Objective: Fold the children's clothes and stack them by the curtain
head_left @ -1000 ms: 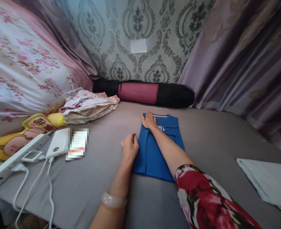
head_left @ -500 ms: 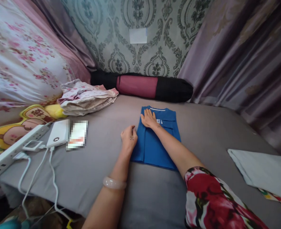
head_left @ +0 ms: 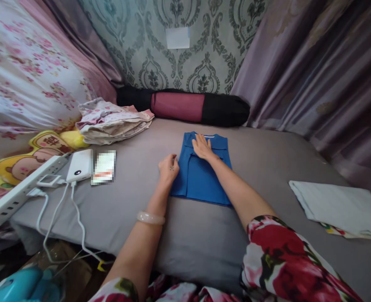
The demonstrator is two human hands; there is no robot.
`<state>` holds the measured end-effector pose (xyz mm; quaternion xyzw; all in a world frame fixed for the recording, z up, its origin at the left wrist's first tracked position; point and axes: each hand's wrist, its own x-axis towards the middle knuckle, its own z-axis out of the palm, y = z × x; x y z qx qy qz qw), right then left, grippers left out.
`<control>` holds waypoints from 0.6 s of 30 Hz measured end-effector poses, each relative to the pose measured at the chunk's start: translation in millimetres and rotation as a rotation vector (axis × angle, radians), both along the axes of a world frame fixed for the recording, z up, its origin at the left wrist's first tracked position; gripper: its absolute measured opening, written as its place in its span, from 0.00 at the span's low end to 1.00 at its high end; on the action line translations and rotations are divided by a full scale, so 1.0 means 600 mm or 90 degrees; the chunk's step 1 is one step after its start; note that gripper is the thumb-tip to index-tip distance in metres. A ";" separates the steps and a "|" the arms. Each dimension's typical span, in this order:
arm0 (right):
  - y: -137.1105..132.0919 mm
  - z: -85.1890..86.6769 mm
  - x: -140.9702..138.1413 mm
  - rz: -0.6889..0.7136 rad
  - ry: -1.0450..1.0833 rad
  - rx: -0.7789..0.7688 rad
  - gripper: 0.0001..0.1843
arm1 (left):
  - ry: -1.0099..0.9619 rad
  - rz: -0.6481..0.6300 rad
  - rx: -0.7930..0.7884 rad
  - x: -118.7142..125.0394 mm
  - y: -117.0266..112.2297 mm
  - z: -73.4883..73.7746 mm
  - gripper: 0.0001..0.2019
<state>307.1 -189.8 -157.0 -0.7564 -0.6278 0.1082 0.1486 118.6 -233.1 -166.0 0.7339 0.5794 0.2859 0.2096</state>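
A folded blue shirt [head_left: 206, 180] lies flat on the grey-covered bed, its collar with a white strip toward the wall. My right hand [head_left: 202, 147] rests flat on its upper part, fingers spread, just below the collar. Beside the shirt's left edge, my left hand [head_left: 169, 168] is closed with its fingers curled inward. Its fingertips are hidden, so whether it pinches anything cannot be seen. A pale bangle [head_left: 150, 218] circles my left wrist.
A pile of folded clothes [head_left: 112, 126] and a long black and maroon bag [head_left: 179, 107] lie toward the wall. At left are a power strip [head_left: 24, 188], a white power bank [head_left: 80, 165] with cables and a yellow plush [head_left: 24, 165]. A pale folded cloth [head_left: 339, 205] lies right.
The view has tilted down and shifted slightly. My right hand now lies over the white lettering that showed beside it before. My left hand stays curled at the shirt's left edge.
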 end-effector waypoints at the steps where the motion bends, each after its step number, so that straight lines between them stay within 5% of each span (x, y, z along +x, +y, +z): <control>1: -0.014 0.002 0.016 -0.006 -0.010 -0.002 0.36 | 0.018 -0.011 -0.001 0.001 0.002 0.004 0.16; 5: -0.069 -0.001 0.068 -0.037 -0.063 -0.026 0.36 | 0.119 -0.140 0.001 0.011 0.000 0.016 0.20; 9: -0.109 -0.021 0.079 -0.032 -0.094 -0.041 0.37 | 0.202 -0.272 0.034 0.026 -0.013 0.001 0.28; 18: -0.124 -0.044 0.067 -0.032 -0.119 -0.012 0.36 | 0.259 -0.291 0.056 0.031 -0.016 -0.033 0.33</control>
